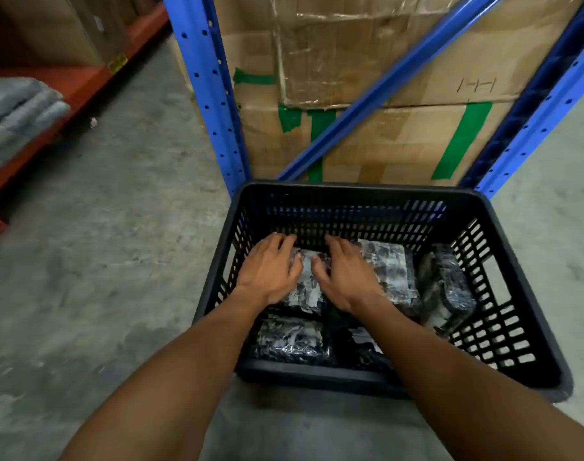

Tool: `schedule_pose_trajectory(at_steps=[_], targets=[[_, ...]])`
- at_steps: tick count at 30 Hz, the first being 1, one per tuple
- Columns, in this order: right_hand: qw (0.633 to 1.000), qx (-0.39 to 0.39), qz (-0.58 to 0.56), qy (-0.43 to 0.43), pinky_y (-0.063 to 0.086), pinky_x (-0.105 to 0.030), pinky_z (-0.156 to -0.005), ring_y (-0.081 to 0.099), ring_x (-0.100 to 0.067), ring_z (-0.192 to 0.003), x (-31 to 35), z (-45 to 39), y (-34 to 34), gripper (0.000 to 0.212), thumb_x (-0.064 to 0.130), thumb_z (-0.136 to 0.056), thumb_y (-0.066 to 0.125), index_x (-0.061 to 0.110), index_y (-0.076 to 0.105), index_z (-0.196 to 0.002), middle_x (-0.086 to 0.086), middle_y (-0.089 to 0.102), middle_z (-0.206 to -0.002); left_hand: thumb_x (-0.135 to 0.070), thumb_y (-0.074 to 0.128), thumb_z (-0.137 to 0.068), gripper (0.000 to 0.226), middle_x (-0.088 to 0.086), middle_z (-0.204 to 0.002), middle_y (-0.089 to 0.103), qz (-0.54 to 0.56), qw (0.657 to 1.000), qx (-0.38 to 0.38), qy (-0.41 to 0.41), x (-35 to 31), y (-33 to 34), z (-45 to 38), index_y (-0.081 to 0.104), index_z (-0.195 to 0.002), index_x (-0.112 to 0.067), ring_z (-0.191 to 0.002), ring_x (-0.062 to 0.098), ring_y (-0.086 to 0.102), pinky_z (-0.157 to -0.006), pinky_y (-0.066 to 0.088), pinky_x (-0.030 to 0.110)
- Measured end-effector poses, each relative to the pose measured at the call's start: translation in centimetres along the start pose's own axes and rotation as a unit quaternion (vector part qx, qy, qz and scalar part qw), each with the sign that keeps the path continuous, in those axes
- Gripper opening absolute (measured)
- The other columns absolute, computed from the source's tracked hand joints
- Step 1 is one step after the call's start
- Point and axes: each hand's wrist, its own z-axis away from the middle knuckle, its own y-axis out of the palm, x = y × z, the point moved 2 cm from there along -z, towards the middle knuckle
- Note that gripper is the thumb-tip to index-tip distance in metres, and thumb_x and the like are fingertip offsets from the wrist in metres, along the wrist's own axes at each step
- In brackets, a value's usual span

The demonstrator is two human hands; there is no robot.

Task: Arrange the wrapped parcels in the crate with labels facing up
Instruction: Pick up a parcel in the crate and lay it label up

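A black slatted plastic crate (377,193) stands on the concrete floor with several dark parcels in clear wrap inside. Both my hands are down in its far left part. My left hand (267,269) and my right hand (345,277) lie on the two sides of one parcel (306,283), fingers spread over its edges. Another parcel (392,271) lies flat to the right of it. A third (448,287) leans on its side by the right wall. One more parcel (290,339) lies near the front wall. No label is legible.
A blue steel rack (206,88) with a diagonal brace rises just behind the crate, holding taped cardboard boxes (383,61) with green tape. An orange shelf beam (81,84) with folded grey cloth (14,114) runs along the left. Grey concrete floor (117,227) surrounds the crate.
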Motion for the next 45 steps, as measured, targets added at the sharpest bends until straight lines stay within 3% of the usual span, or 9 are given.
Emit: schedule_pose_trajectory(at_steps=[9, 14, 20, 29, 34, 37, 40, 42, 45], targets=[[0.985, 0.125, -0.072, 0.089, 0.037, -0.044, -0.11, 0.037, -0.037, -0.141, -0.9, -3.0, 6.1, 0.069, 0.047, -0.101, 0.037, 0.014, 0.017, -0.157, -0.017, 0.027, -0.159, -0.048, 0.031, -0.103, 0.062, 0.014, -0.156, 0.029, 0.042, 0.987, 0.129, -0.081, 2.5, 6.1, -2.5, 0.014, -0.16, -0.028, -0.131, 0.038, 0.045, -0.103, 0.045, 0.049], [0.934, 0.249, -0.124, 0.222, 0.045, -0.044, -0.106, 0.044, -0.041, -0.135, -1.9, -5.5, 9.6, 0.08, 0.044, -0.097, 0.048, 0.02, 0.006, -0.16, -0.019, 0.025, -0.161, -0.046, 0.035, -0.105, 0.069, 0.015, -0.166, 0.007, 0.112, 0.955, 0.236, -0.141, 3.8, 7.7, -2.9, -0.008, -0.159, -0.042, -0.139, 0.042, 0.04, -0.109, 0.041, 0.045], [0.917, 0.276, -0.097, 0.27, 0.038, -0.047, -0.112, 0.034, -0.041, -0.142, -1.9, -6.1, 12.1, 0.078, 0.046, -0.097, 0.048, 0.019, 0.009, -0.159, -0.016, 0.025, -0.162, -0.039, 0.05, -0.102, 0.079, 0.02, -0.168, -0.001, 0.129, 0.93, 0.289, -0.188, 4.0, 9.5, -3.0, -0.004, -0.159, -0.044, -0.15, 0.043, 0.023, -0.119, 0.031, 0.043], [0.896, 0.216, -0.241, 0.306, 0.052, -0.045, -0.099, 0.054, -0.035, -0.124, -1.5, -6.5, 11.3, 0.085, 0.035, -0.072, 0.067, 0.016, 0.036, -0.149, -0.015, 0.049, -0.147, -0.041, 0.06, -0.096, 0.082, 0.018, -0.167, -0.002, 0.223, 0.91, 0.258, -0.234, 3.8, 8.9, -3.5, 0.011, -0.161, -0.034, -0.151, 0.039, 0.023, -0.117, 0.03, 0.041], [0.933, 0.133, -0.184, 0.279, 0.029, -0.046, -0.115, 0.029, -0.038, -0.14, 0.1, -5.9, 6.8, 0.049, 0.029, -0.097, 0.044, 0.025, 0.046, -0.146, -0.015, 0.031, -0.156, -0.04, 0.063, -0.089, 0.081, 0.016, -0.165, 0.017, 0.335, 0.872, 0.202, -0.294, 3.7, 8.1, -4.1, 0.022, -0.158, -0.032, -0.148, 0.039, 0.026, -0.118, 0.032, 0.041], [0.938, 0.072, -0.219, 0.258, 0.025, -0.051, -0.117, 0.024, -0.037, -0.141, -0.3, -5.1, 5.3, 0.049, 0.017, -0.097, 0.039, 0.03, 0.048, -0.143, -0.01, 0.038, -0.153, -0.043, 0.065, -0.076, 0.084, 0.01, -0.158, 0.036, 0.388, 0.847, 0.193, -0.306, 3.4, 7.5, -3.8, 0.034, -0.153, -0.03, -0.143, 0.035, 0.036, -0.115, 0.037, 0.048], [0.913, 0.042, -0.322, 0.248, 0.051, -0.032, -0.078, 0.057, -0.023, -0.094, -0.9, -4.2, 5.2, 0.052, 0.005, -0.093, 0.04, 0.029, 0.052, -0.138, -0.011, 0.047, -0.138, -0.042, 0.065, -0.086, 0.078, 0.005, -0.153, 0.043, 0.407, 0.837, 0.187, -0.315, 2.8, 7.0, -3.4, 0.032, -0.154, -0.024, -0.135, 0.029, 0.045, -0.112, 0.04, 0.042], [0.9, 0.004, -0.365, 0.239, 0.045, -0.024, -0.051, 0.055, -0.017, -0.06, -1.0, -3.7, 4.5, 0.045, 0.002, -0.097, 0.043, 0.02, 0.054, -0.136, -0.015, 0.058, -0.123, -0.04, 0.062, -0.093, 0.072, 0.005, -0.154, 0.042, 0.406, 0.84, 0.183, -0.311, 2.5, 6.6, -3.2, 0.029, -0.155, -0.022, -0.136, 0.028, 0.045, -0.109, 0.039, 0.036], [0.865, -0.039, -0.427, 0.262, 0.058, -0.041, -0.074, 0.067, -0.027, -0.081, -0.9, -3.2, 3.8, 0.049, 0.002, -0.095, 0.053, 0.018, 0.047, -0.142, -0.006, 0.063, -0.108, -0.041, 0.06, -0.097, 0.072, 0.005, -0.159, 0.037, 0.404, 0.85, 0.168, -0.293, 2.0, 5.7, -3.1, 0.026, -0.157, -0.021, -0.142, 0.028, 0.039, -0.111, 0.036, 0.036]])
